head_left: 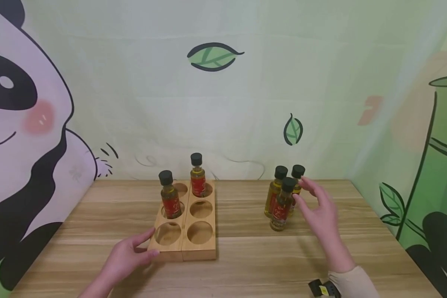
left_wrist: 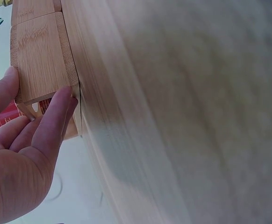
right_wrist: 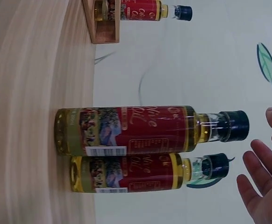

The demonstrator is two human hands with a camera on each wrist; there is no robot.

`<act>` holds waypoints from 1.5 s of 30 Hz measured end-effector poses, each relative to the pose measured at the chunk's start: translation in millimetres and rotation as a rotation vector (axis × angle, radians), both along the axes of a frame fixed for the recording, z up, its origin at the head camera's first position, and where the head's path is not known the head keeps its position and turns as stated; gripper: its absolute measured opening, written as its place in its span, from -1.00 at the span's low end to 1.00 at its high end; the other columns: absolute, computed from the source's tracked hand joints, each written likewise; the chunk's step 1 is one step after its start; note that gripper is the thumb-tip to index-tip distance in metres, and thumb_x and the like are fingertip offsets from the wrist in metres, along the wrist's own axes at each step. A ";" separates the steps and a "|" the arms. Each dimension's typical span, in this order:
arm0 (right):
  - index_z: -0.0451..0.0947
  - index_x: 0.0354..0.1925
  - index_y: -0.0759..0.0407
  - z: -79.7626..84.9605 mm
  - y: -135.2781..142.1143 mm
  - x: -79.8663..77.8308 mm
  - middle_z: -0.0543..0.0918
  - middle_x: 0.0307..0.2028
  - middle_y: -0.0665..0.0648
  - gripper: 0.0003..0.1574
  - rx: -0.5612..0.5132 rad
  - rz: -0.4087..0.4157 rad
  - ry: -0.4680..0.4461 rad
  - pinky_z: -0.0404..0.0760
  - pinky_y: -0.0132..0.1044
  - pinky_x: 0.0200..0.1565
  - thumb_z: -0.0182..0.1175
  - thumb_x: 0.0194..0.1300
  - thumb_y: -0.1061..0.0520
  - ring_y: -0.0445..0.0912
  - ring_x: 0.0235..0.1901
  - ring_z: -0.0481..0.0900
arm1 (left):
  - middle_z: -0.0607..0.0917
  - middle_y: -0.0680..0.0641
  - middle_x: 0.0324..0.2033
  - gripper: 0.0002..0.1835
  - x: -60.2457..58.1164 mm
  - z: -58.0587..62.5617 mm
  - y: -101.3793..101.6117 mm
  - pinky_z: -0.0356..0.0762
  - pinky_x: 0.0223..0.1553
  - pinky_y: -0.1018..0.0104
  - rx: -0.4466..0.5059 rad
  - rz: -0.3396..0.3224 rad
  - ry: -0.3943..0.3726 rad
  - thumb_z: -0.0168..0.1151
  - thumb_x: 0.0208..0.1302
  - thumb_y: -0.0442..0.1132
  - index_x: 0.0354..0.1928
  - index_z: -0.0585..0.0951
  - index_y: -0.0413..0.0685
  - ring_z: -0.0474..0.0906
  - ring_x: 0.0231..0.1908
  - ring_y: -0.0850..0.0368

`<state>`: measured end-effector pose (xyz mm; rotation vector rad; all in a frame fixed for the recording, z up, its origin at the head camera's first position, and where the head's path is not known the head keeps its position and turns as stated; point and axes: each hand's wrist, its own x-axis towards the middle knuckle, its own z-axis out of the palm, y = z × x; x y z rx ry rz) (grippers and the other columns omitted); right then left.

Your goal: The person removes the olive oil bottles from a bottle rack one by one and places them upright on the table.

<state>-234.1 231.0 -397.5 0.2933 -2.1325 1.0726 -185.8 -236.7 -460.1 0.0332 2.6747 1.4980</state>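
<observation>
A wooden rack (head_left: 199,253) with two rows of round holes stands left of the table's middle. My left hand (head_left: 128,253) grips its near left corner, thumb at the front and fingers along the side; the left wrist view shows the fingers around the rack's end (left_wrist: 42,56). Two black-capped olive oil bottles stand in it, one in the left row's middle hole (head_left: 171,203), one in the right row's far hole (head_left: 198,182). To the right, three such bottles (head_left: 280,211) stand close together. My right hand (head_left: 322,211) is beside them, fingers spread near the caps (right_wrist: 234,125), holding nothing.
The wood-grain table (head_left: 242,269) ends at the back against a cloth (head_left: 149,124) printed with leaves, a panda and bamboo. A dark wrist device (head_left: 324,288) sits by the right sleeve (head_left: 354,283).
</observation>
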 end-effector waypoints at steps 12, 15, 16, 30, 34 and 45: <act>0.55 0.19 0.22 16.0 -12.8 6.4 0.71 -0.04 0.16 -0.29 0.145 0.057 0.211 0.35 -0.49 0.15 0.44 0.04 0.46 0.06 0.00 0.54 | 0.38 -0.38 0.32 -0.19 -0.1 1.2 1.3 0.71 -0.25 0.24 0.012 0.002 0.001 0.54 0.08 -0.11 0.36 0.43 -0.21 0.70 -0.11 -0.08; 0.57 0.17 0.22 17.3 -19.0 6.0 0.72 -0.06 0.16 -0.28 0.165 0.100 0.278 0.38 -0.42 0.10 0.45 0.00 0.47 0.07 -0.06 0.55 | 0.39 -0.38 0.31 -0.20 0.9 1.8 1.4 0.71 -0.26 0.25 0.021 0.008 0.002 0.54 0.08 -0.14 0.35 0.44 -0.21 0.70 -0.11 -0.06; 0.57 0.17 0.22 16.8 -21.0 5.7 0.72 -0.07 0.15 -0.28 0.169 0.113 0.283 0.38 -0.39 0.08 0.45 -0.01 0.47 0.07 -0.07 0.55 | 0.39 -0.37 0.31 -0.20 1.1 1.7 1.1 0.71 -0.26 0.25 0.025 0.009 0.001 0.54 0.08 -0.15 0.35 0.44 -0.21 0.70 -0.11 -0.07; 0.53 0.19 0.20 -1.9 -62.9 -6.9 0.72 -0.09 0.10 -0.29 0.262 0.295 0.243 0.50 -0.27 -0.04 0.46 0.03 0.35 0.02 -0.07 0.57 | 0.41 -0.34 0.31 -0.21 0.5 -0.8 -0.6 0.71 -0.24 0.24 0.019 0.015 -0.003 0.54 0.08 -0.12 0.35 0.46 -0.17 0.70 -0.11 -0.06; 0.53 0.19 0.22 -11.8 -77.3 -13.1 0.72 -0.08 0.09 -0.29 0.258 0.322 0.194 0.51 -0.13 0.07 0.49 0.04 0.32 0.02 -0.03 0.57 | 0.41 -0.34 0.31 -0.21 0.3 -0.8 -0.4 0.71 -0.23 0.24 0.022 0.016 -0.003 0.54 0.07 -0.12 0.35 0.46 -0.17 0.69 -0.10 -0.06; 0.50 0.25 0.15 -25.7 -116.2 -33.3 0.70 -0.01 0.07 -0.31 0.239 0.373 -0.082 0.57 -0.07 0.11 0.46 0.16 0.21 -0.02 0.04 0.58 | 0.45 -0.31 0.30 -0.22 -1.2 -1.8 -0.2 0.71 -0.24 0.23 0.017 0.036 -0.011 0.56 0.05 -0.11 0.34 0.49 -0.12 0.69 -0.11 -0.02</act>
